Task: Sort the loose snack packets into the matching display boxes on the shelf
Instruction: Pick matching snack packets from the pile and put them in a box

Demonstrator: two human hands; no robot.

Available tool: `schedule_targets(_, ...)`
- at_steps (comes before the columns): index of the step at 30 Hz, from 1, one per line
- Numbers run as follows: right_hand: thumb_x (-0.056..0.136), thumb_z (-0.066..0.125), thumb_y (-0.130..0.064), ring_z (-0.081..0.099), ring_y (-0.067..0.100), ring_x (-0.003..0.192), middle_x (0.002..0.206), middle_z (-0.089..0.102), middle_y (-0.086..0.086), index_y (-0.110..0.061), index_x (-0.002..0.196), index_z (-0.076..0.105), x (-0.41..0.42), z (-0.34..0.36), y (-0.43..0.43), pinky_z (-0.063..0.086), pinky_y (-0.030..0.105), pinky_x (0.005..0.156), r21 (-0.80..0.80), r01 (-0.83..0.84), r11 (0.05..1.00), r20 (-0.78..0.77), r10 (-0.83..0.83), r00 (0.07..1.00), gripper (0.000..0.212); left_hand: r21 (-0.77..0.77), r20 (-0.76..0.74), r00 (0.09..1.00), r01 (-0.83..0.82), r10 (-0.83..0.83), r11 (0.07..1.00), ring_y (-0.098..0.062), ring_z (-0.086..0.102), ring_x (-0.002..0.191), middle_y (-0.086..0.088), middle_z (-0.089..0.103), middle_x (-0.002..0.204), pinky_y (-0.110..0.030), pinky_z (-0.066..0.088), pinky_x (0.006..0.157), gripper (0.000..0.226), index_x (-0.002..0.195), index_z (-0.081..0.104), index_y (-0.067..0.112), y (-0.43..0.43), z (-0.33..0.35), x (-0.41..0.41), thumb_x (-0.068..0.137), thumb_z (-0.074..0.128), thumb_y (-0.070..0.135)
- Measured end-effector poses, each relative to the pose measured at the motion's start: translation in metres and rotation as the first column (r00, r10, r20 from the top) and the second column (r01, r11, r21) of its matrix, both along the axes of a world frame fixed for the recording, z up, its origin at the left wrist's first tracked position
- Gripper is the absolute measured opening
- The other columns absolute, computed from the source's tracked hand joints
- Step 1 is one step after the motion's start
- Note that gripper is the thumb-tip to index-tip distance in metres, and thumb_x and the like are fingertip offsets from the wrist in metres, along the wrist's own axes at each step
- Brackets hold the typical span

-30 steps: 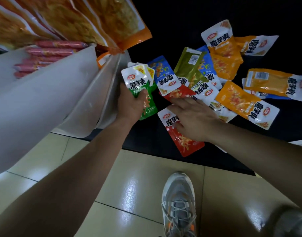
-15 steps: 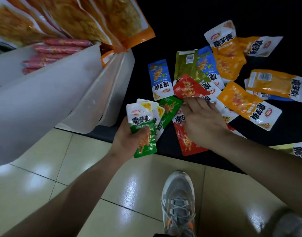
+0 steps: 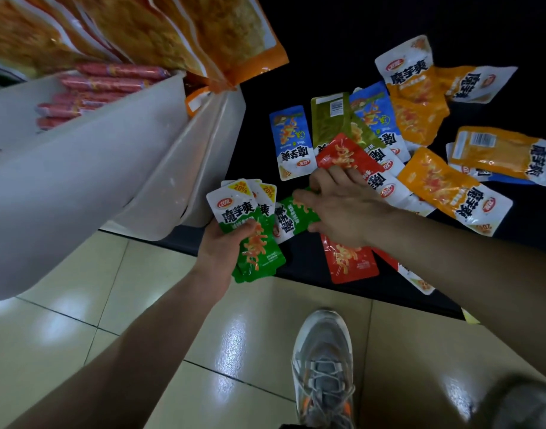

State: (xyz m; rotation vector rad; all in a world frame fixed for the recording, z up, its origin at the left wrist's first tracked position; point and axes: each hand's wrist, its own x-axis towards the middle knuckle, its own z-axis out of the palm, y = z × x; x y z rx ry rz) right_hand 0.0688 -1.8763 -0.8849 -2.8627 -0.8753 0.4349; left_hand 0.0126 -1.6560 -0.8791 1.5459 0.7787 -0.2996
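left hand [image 3: 219, 249] grips green stack [image 3: 255, 243]; right hand [image 3: 343, 212] pinches green packet [image 3: 292, 215], best slid squarely onto the stack just beside.

Black "魔芋爽" stands on the green stack [image 3: 234, 213], beneath a red "卫龙" oval and yellow "20%" badges, and likewise on the green packet [image 3: 288, 218], blue packet [image 3: 292, 137] and orange packet [image 3: 438, 184].

A grey sneaker [image 3: 322, 366] stands on glossy beige floor tiles [image 3: 135, 308].
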Motion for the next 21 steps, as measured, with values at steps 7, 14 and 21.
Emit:
schedule_targets(7, 0.081, 0.076, -0.044, 0.029, 0.029, 0.132, 0.14, 0.036, 0.008, -0.02, 0.151, 0.028, 0.006, 0.011, 0.018, 0.026, 0.046, 0.112, -0.022, 0.05, 0.998, -0.013, -0.051, 0.999, 0.088, -0.045, 0.046, 0.998, -0.041, 0.043, 0.998, -0.036, 0.073, 0.096, -0.01, 0.077, 0.104, -0.064, 0.055, 0.089, 0.019, 0.101, 0.069, 0.022, -0.001, 0.002, 0.008, 0.088, 0.074, 0.009)
schedule_targets(14, 0.095, 0.064, -0.035, 0.058, 0.021, 0.094, 0.107, 0.06, 0.002, -0.02, 0.123, 0.056, 0.012, 0.032, -0.007, 0.042, 0.03, 0.072, 0.383, 0.451, 0.806, -0.117, -0.442, 0.89, 0.032, -0.155, 0.037, 0.998, -0.052, 0.058, 0.987, -0.034, 0.073, 0.093, -0.009, 0.075, 0.099, -0.064, 0.056, 0.087, 0.02, 0.108, 0.07, 0.017, -0.007, 0.009, 0.016, 0.089, 0.074, 0.017)
schedule_targets(21, 0.087, 0.074, -0.02, 0.07, 0.011, 0.104, 0.115, 0.073, -0.007, -0.019, 0.126, 0.062, -0.028, 0.05, -0.04, 0.055, 0.033, 0.086, 0.489, 0.854, 0.178, -0.849, -0.126, 0.513, 0.042, -0.378, 0.068, 0.991, 0.129, -0.111, 0.917, -0.04, 0.07, 0.105, -0.021, 0.071, 0.119, -0.057, 0.058, 0.088, 0.041, 0.128, 0.062, 0.005, -0.068, 0.033, 0.01, 0.088, 0.069, 0.013)
